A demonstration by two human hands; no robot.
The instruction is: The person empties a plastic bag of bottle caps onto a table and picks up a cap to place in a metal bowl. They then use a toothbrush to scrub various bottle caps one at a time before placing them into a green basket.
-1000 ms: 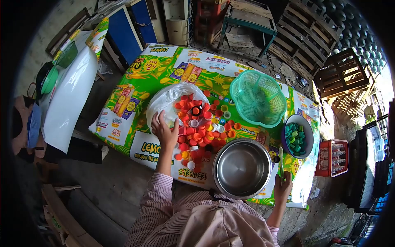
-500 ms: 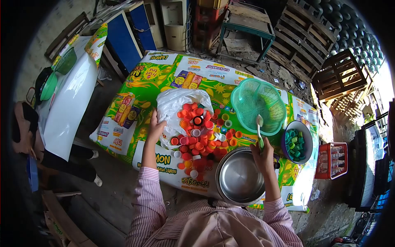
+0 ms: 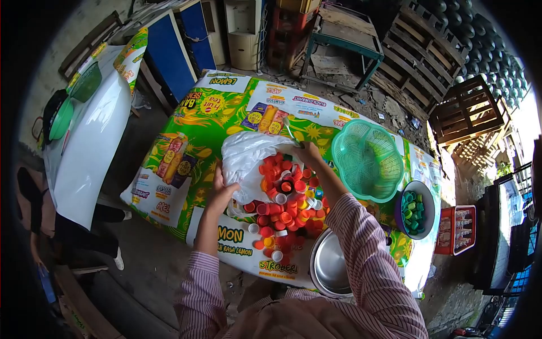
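A white plastic bag (image 3: 248,161) lies on its side on the table, with a heap of bottle caps (image 3: 288,192), mostly red and orange, at its mouth. My left hand (image 3: 222,189) is closed on the bag's near left edge. At its far right edge is my right hand (image 3: 306,155), which grips a slim, spoon-like utensil (image 3: 291,129) with its pale head pointing away from me. The right forearm crosses above the table, over part of a steel bowl (image 3: 330,263). To the right stands a green mesh basket (image 3: 344,164).
A purple bowl (image 3: 402,217) of green caps stands at the table's right end, beyond the basket. A red crate (image 3: 456,230) of bottles sits past that edge. At left, a person (image 3: 42,212) is by another table (image 3: 93,152).
My right hand has moved left and away from me, from above the steel bowl to the bag, carrying the utensil. The bag's mouth now lies lower and more folded.
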